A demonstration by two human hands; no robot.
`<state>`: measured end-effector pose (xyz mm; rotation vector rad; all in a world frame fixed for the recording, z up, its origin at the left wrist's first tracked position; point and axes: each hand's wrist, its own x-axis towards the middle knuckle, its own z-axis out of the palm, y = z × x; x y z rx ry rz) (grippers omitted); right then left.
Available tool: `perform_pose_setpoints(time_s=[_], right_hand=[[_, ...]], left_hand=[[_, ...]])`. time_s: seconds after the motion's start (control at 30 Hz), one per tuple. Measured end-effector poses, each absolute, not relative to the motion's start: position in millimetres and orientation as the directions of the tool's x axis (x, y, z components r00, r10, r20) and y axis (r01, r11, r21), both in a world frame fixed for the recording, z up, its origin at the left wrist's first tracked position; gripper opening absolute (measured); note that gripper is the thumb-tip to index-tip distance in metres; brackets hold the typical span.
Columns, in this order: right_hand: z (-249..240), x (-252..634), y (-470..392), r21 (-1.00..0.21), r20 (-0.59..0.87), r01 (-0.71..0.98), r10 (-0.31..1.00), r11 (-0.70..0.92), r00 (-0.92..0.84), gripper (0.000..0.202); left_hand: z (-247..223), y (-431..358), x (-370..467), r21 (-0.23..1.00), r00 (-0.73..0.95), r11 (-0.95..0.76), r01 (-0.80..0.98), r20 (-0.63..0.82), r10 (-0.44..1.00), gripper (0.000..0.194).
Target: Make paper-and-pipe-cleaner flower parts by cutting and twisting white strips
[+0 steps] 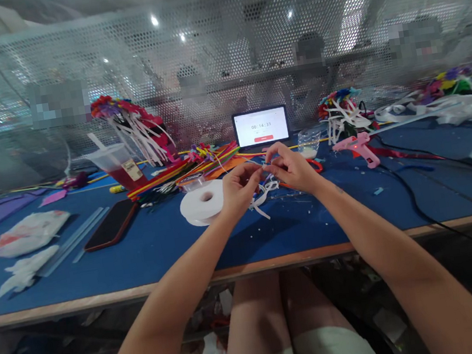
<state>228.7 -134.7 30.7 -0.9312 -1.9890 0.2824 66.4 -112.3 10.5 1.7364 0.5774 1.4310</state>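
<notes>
My left hand (243, 186) and my right hand (290, 169) meet over the middle of the blue table, fingertips pinched close together. Between them is something small that I cannot make out. A white ribbon roll (198, 206) lies beside my left hand, partly covered by it. Below the fingers, a loose curl of white ribbon (261, 207) rests on the table. Orange-handled scissors (316, 166) lie partly behind my right hand. To the right, a pink glue gun (361, 148) sits on the table.
Behind my hands stands a lit phone (261, 127) showing a timer. A red drink cup (123, 169), a dark phone (111, 224) and a plastic bag (30, 232) are at left. Black cables (413, 204) run down the right side. A perforated metal screen (207, 45) rises behind.
</notes>
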Motion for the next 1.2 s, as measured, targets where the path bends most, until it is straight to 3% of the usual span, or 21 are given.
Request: perform_pose_setpoints(time_s=[0.37, 1.2], right_hand=[[26.4, 225.9, -134.8, -0.274, 0.738, 0.669, 0.597, 0.691, -0.314, 0.018], [24.0, 223.0, -134.5, -0.210, 0.734, 0.769, 0.617, 0.604, -0.284, 0.025]], left_hand=[[8.9, -111.3, 70.2, 0.821, 0.250, -0.497, -0.281, 0.563, 0.788, 0.017], [8.7, -113.8, 73.4, 0.824, 0.236, -0.467, -0.320, 0.547, 0.803, 0.018]])
